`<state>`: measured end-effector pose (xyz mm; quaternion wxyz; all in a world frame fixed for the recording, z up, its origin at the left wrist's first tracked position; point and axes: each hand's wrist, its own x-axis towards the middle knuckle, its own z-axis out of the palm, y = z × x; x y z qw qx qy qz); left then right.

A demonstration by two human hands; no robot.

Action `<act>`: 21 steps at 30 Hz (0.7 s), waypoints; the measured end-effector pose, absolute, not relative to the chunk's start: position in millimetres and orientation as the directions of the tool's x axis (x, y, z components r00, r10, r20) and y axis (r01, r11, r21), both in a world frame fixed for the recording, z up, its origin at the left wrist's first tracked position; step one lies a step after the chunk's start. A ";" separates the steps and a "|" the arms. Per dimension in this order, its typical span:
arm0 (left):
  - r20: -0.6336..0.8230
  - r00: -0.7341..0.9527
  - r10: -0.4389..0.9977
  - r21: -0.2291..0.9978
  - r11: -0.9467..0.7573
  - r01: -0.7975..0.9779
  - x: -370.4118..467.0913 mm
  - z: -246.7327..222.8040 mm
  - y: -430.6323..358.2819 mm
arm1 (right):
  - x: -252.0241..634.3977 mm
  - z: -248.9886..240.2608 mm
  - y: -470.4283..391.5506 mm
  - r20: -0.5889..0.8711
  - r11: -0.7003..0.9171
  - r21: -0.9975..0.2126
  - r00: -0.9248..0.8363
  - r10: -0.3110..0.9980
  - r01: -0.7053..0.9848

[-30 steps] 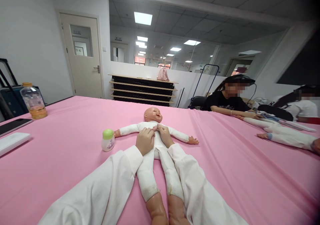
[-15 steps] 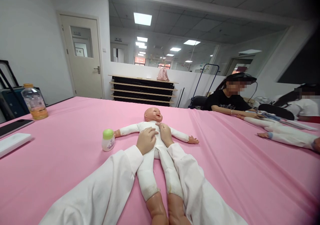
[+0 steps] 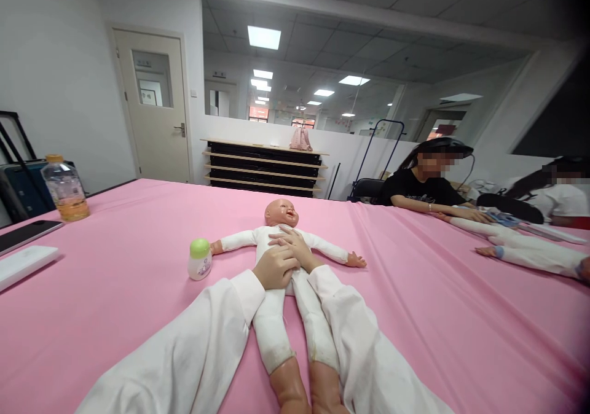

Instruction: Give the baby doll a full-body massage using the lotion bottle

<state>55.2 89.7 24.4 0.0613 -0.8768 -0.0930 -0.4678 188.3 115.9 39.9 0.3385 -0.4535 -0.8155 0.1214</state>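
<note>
A baby doll (image 3: 263, 237) with a white cloth body lies on its back on the pink cloth, head away from me and arms spread. My left hand (image 3: 277, 268) rests on its belly, fingers together and slightly bent, pointing right. Against the doll's chest lies my right hand (image 3: 295, 246), its fingers spread and reaching left, just above my left fingers. The two hands meet or overlap at the middle of the torso. Neither grasps anything. Beside the doll's hand on the left stands a small white bottle (image 3: 200, 260) with a green cap.
At the left edge are a drink bottle (image 3: 67, 190), a phone (image 3: 27, 236) and a white flat device (image 3: 27, 265). On the right lies another doll (image 3: 530, 254), with a person (image 3: 421, 183) in black seated behind it. Pink cloth (image 3: 138, 316) covers the table.
My left hand has slid right and slightly down to the middle of the belly. My right hand's fingers have swung left across the chest and spread out.
</note>
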 end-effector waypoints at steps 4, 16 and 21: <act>0.746 0.649 0.145 0.051 -0.986 0.162 55.4 27.3 88.8 | 191.7 35.7 119.8 0.495 0.447 -0.580 -0.142 0.857 0.681; 0.665 0.226 0.711 0.423 -0.609 0.671 60.7 21.9 89.4 | 205.3 23.4 122.5 0.425 0.195 -0.881 0.539 0.727 0.431; 0.813 0.302 0.497 0.210 -0.735 0.645 56.8 18.9 90.7 | 194.0 32.6 112.5 0.564 0.542 -0.768 -0.042 0.825 0.340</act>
